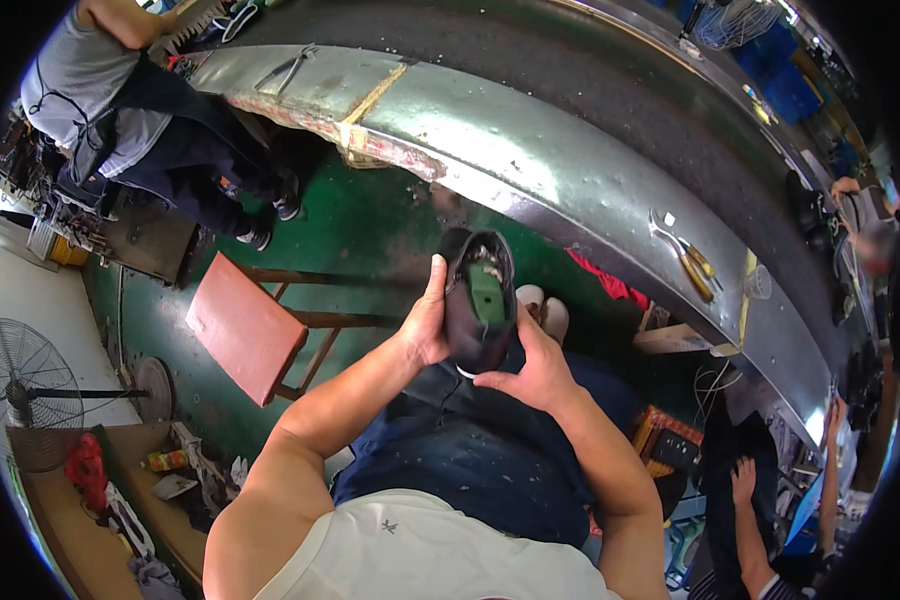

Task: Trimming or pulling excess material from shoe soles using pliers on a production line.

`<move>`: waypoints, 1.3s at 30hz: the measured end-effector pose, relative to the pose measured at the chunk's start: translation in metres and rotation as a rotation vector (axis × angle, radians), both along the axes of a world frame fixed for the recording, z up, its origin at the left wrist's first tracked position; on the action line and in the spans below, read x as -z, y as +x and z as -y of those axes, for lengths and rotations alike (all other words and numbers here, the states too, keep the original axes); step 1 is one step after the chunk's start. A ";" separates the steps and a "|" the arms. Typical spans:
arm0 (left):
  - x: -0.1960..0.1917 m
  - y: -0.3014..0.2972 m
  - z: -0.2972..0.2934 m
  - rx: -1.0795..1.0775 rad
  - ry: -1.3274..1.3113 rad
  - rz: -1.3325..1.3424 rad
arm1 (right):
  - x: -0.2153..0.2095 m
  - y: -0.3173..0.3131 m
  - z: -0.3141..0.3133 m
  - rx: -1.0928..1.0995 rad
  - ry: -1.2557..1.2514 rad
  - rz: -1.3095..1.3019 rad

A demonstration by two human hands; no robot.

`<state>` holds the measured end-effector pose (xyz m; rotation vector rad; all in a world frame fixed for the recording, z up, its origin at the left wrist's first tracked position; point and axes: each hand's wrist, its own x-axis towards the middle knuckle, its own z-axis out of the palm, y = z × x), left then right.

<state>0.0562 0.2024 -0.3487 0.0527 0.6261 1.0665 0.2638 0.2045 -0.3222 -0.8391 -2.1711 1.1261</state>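
Between my two hands is a black shoe [478, 345], held out in front of my body with its opening facing up. A green shoe last [486, 292] sits inside that opening. My left hand [428, 322] grips the shoe's left side, thumb pointing up along it. On the other side, my right hand [536, 364] is closed around the shoe's right side and near end, its thumb by a small white patch at the edge. The fingers under the shoe are hidden.
A metal-topped workbench [490, 150] with a dark belt curves across the far side. Yellow-handled pliers [692, 270] lie on it beside a clear cup [758, 282]. To my left stand a pink-topped stool [245, 325] and a fan [30, 390]. Other people work at far left and right.
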 end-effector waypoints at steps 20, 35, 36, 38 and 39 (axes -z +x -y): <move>0.054 0.001 0.009 0.005 -0.161 0.169 | 0.045 -0.006 -0.009 0.025 -0.008 0.002; 0.039 -0.016 0.002 -0.119 0.135 0.108 | 0.040 0.000 0.018 -0.047 -0.038 -0.142; 0.040 -0.016 0.004 -0.123 0.188 0.110 | 0.041 0.000 0.020 -0.026 -0.054 -0.159; 0.044 -0.017 0.004 -0.110 0.181 0.069 | 0.042 0.000 0.021 -0.022 -0.055 -0.158; 0.045 -0.017 0.005 -0.106 0.193 0.074 | 0.042 0.000 0.021 -0.018 -0.060 -0.156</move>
